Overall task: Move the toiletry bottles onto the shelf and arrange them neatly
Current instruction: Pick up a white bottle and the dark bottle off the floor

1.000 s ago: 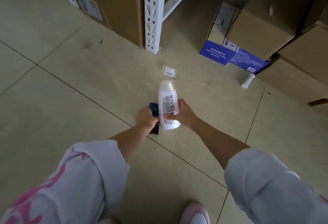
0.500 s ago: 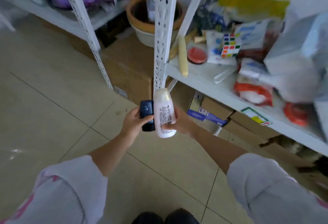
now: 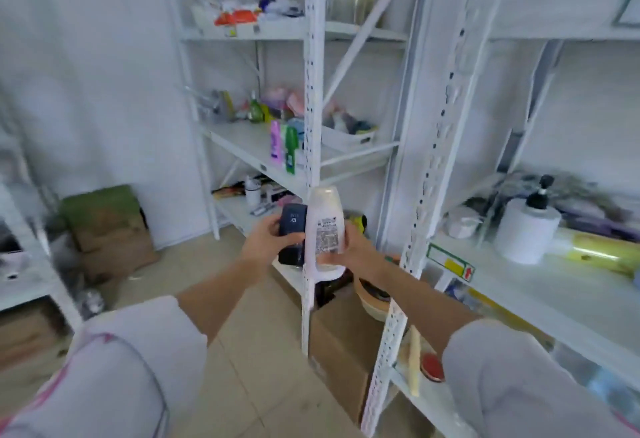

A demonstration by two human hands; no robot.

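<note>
**Two bottles in hand, the shelf just ahead**

The left hand (image 3: 268,241) is closed round a dark blue bottle (image 3: 293,233), fingers wrapped across its front and thumb over the lower part; the right hand (image 3: 348,253) is closed on a white bottle (image 3: 325,229), gripping it low on the body with the printed label facing the person and the rounded top pointing up; the two bottles are held upright, side by side and touching or very nearly so, out in front of the chest and clear of any surface.

Both look like plastic toiletry bottles, so I'd judge them light and stiff enough to take a firm squeeze, though smooth and a bit slippery; the white one is tall and narrows toward the top, so a hold around the broad middle seems safer than one near the cap; the dark one is short and squat and should sit easily in the palm.

Beyond the hands stands a white metal rack, its perforated upright (image 3: 313,91) directly behind the white bottle; on the middle shelf (image 3: 242,146) a small row already waits, a pink bottle (image 3: 275,142) beside a green bottle (image 3: 291,150), near the front edge; a white tray (image 3: 348,139) sits to their right; off to the right, on the nearer rack, there is a pump bottle (image 3: 539,191) and a white paper roll (image 3: 524,233); cardboard boxes (image 3: 107,226) rest on the floor at the left.
</note>
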